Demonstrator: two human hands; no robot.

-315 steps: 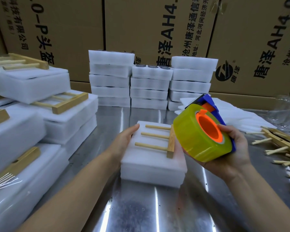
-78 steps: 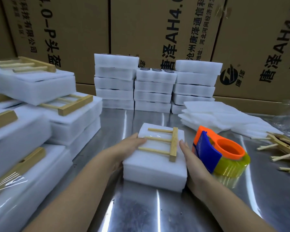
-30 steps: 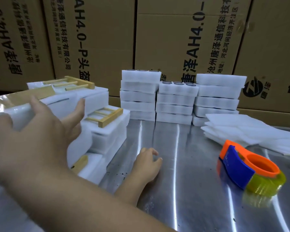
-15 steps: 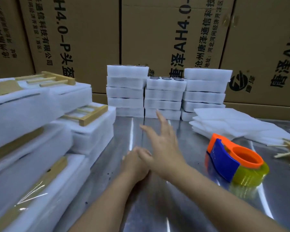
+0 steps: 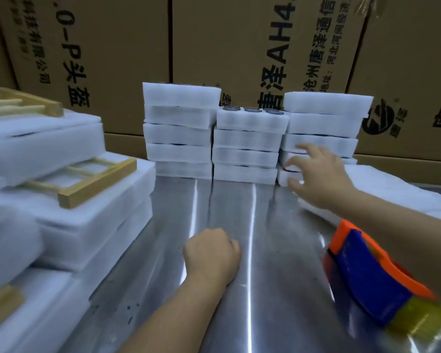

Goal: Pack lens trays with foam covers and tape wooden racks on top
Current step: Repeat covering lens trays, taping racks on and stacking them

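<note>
Right hand (image 5: pixel 318 179) forward now, splayed near right stack (image 5: pixel 326 123); left hand (image 5: pixel 211 256) fisted; lenses (image 5: pixel 252 110) in middle top tray (image 5: pixel 251 122).

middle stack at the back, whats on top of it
Three round lens rims show in its top tray, with no cover on them. Any rows farther back are out of sight, and the lower trays' contents are hidden.

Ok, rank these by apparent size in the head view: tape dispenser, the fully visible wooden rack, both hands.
1. Tape dispenser, though it is nearest the camera.
2. Wooden rack.
3. Left hand and right hand look alike; unranked.
</note>
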